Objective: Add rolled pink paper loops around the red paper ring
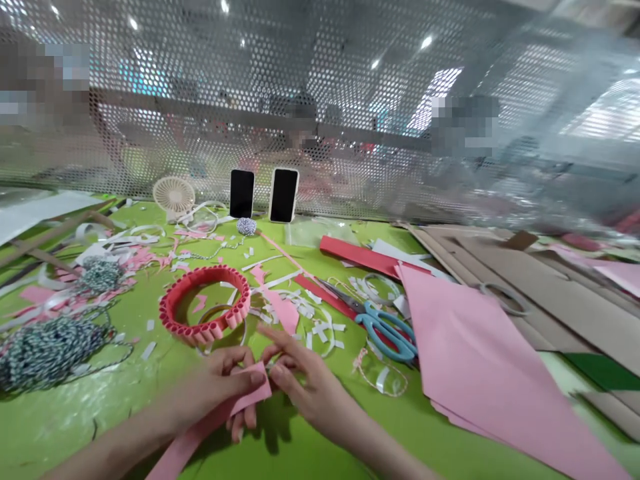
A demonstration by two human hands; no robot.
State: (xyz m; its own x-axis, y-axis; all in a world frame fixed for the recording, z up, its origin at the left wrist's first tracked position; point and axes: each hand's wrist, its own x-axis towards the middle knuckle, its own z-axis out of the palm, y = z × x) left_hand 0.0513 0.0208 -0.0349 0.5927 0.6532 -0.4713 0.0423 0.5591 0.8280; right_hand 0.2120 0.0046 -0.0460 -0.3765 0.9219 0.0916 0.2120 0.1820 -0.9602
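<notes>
Low in the middle of the head view, my left hand (231, 381) pinches a pink paper strip (200, 433) close to its end, thumb on top. The rest of the strip runs down to the bottom edge. Beside that end is my right hand (306, 379), its index finger reaching out and its thumb and other fingers drawn together; what they hold, if anything, is hidden. Just beyond my hands lies a red and pink ring of rolled paper tubes (173, 320). Blue-handled scissors (385, 330) rest on the table to the right of my hands.
Pink sheets (465, 347) and cardboard (530, 280) lie on the right. Bundles of patterned cord (50, 350) sit at the left, among paper scraps. Two phones (284, 195) and a small fan (174, 195) stand before a perforated screen (320, 127); people show behind it.
</notes>
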